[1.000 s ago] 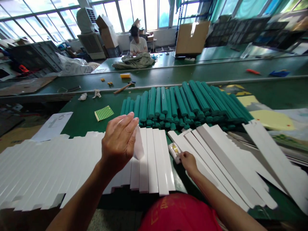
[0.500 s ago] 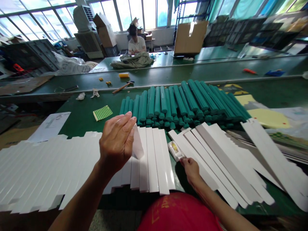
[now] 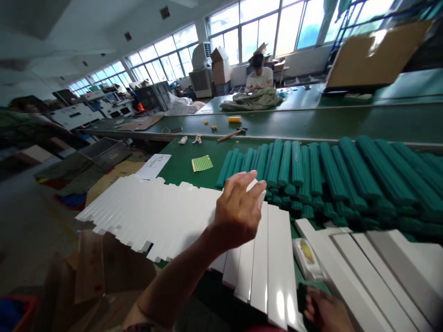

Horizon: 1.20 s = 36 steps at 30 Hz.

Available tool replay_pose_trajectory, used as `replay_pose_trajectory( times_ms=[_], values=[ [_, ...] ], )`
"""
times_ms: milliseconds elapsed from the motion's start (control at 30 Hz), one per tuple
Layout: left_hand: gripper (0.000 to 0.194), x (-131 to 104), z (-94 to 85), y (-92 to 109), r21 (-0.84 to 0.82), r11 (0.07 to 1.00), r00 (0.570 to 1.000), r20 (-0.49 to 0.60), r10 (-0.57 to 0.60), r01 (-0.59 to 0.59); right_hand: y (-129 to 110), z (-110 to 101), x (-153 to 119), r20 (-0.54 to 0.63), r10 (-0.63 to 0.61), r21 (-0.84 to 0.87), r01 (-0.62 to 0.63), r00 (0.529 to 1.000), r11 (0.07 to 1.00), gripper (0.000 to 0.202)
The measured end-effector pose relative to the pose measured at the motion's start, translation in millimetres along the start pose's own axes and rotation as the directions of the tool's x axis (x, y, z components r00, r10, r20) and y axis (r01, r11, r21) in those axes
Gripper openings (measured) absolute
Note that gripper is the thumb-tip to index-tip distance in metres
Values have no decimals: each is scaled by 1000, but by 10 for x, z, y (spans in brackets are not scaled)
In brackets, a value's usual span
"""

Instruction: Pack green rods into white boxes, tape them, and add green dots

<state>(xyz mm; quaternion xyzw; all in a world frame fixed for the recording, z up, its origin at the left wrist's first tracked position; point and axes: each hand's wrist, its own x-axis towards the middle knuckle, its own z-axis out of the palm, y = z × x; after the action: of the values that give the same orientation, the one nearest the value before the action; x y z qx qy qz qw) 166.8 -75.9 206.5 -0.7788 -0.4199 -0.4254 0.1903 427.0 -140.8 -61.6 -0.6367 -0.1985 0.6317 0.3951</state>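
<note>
My left hand (image 3: 238, 207) is closed around the far end of a white box (image 3: 262, 196), raised over a row of long, flat white boxes (image 3: 173, 203). Its fingers are bent, and the palm hides most of what it holds. At the lower right, my right hand (image 3: 327, 306) is slightly blurred, fingers curled together; whatever is between them cannot be made out. Just beyond it lies a small white tape dispenser (image 3: 308, 263) with a yellow roll inside. More long white boxes (image 3: 360, 267) lie on the right.
Behind the boxes, ribbed green rolls (image 3: 311, 170) are piled. A green-dotted sticker sheet (image 3: 202, 163) and a paper sheet (image 3: 154, 166) lie at left. Farther back are a hammer (image 3: 230, 134) and a yellow cylinder (image 3: 234, 119). A person (image 3: 259, 76) sits across the tables.
The view has swung left, so the table appears farther right. My right hand has drawn back from the tape dispenser towards me. My left hand stays at the white box.
</note>
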Motion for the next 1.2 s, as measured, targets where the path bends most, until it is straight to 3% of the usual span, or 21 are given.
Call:
replay_pose_trajectory(
  times_ms=[67,133,267,367,433,533,733,800,900,1000,1100,1200],
  values=[
    [32,-20,-4,13,-9,998,998,20,-63,63,-347,173,-244,188,-25,3,25,982,1000,35],
    [37,-31,15,25,-36,998,998,19,-52,53,-844,441,-546,318,-176,6,183,932,983,34],
    [55,-25,118,37,-79,997,1000,-12,-3,2,-1783,1042,-1068,466,-493,143,487,735,862,23],
    [66,-23,198,51,-92,995,998,-46,-35,30,-2120,1360,-1267,480,-638,245,606,602,757,20],
    [68,-27,227,64,-100,994,996,-61,-58,51,-2193,1489,-1328,459,-684,252,656,567,712,21],
    [68,-27,231,85,-104,992,995,-61,-78,71,-2218,1583,-1369,414,-703,195,699,578,689,24],
    [70,7,204,109,-84,994,995,-56,-78,73,-2319,1607,-1378,342,-656,24,691,673,722,37],
    [71,3,200,114,-85,994,995,-55,-79,75,-2381,1603,-1371,395,-587,38,626,707,779,47],
    [70,-26,183,132,-67,992,992,-69,-107,102,-2471,1585,-1355,513,-432,133,428,742,894,46],
    [64,-49,144,145,-43,992,990,-72,-119,116,-2539,1550,-1336,618,-270,134,240,738,961,39],
    [49,-35,95,126,-86,993,996,-33,-79,76,-2552,1510,-1328,688,-170,85,153,706,984,37],
    [38,5,43,84,-173,979,991,96,-91,107,-2462,1492,-1293,670,-248,136,213,700,968,39]
  ],
)
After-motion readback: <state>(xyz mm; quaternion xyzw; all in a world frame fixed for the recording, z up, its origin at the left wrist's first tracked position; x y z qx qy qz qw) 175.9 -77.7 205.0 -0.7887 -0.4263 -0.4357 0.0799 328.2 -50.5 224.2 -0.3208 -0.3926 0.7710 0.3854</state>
